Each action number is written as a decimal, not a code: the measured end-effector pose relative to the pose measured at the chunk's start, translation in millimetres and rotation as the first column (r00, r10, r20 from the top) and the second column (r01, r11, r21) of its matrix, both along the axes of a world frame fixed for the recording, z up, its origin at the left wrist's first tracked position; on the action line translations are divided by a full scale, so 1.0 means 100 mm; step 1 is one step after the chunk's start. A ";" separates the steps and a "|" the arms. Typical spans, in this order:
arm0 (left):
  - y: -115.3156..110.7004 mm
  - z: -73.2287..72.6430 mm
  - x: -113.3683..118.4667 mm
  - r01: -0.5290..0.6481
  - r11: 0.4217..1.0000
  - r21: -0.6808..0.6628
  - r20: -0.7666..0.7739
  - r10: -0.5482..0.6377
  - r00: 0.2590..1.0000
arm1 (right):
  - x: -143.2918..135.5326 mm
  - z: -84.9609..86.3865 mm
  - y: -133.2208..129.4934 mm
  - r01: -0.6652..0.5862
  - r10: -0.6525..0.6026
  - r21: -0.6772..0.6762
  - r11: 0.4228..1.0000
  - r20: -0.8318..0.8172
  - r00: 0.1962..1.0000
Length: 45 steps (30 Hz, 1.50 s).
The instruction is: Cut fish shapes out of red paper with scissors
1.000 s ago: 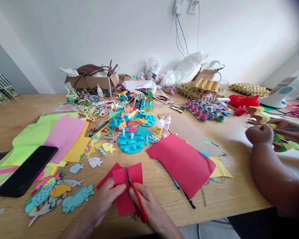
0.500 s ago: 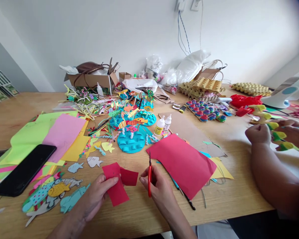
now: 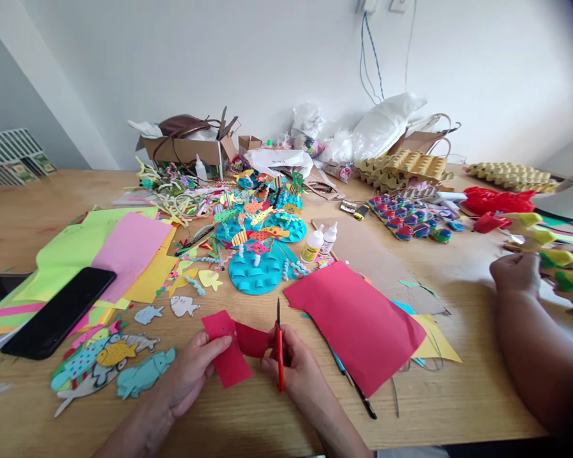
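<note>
Pinched between thumb and fingers of my left hand [image 3: 203, 359] are small red paper pieces [image 3: 229, 356], one upright strip and one reaching right. My right hand [image 3: 291, 362] is closed on red-handled scissors [image 3: 279, 353], their blades pointing up and away. The right end of the red piece touches the fingers of my right hand. A large red sheet [image 3: 356, 324] lies to the right of the scissors. Paper fish [image 3: 146, 373] lie left of my left hand, and a round blue base [image 3: 255, 272] stands beyond both hands.
A black phone [image 3: 60, 312] rests on coloured sheets [image 3: 67, 257] at left. Two glue bottles [image 3: 312, 245] stand mid-table. Brushes [image 3: 363, 401] lie beside the red sheet. At right, another person's hand [image 3: 516, 277] is near a painted egg-carton strip [image 3: 570, 280].
My right hand and the scissors have moved left against the red piece's end, which was apart from the fingers before. The view has shifted a little left.
</note>
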<state>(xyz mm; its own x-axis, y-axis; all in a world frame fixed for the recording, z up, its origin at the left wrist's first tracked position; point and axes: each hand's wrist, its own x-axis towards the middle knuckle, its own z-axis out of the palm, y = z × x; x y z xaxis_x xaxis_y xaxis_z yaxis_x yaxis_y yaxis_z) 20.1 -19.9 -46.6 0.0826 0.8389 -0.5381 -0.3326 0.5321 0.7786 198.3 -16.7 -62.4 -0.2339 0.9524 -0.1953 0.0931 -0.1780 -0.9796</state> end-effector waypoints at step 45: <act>0.32 0.17 0.33 0.078 0.928 0.364 -0.199 -0.004 0.980 | 0.09 0.35 0.25 0.005 -0.007 -0.010 1.000 -0.191 0.982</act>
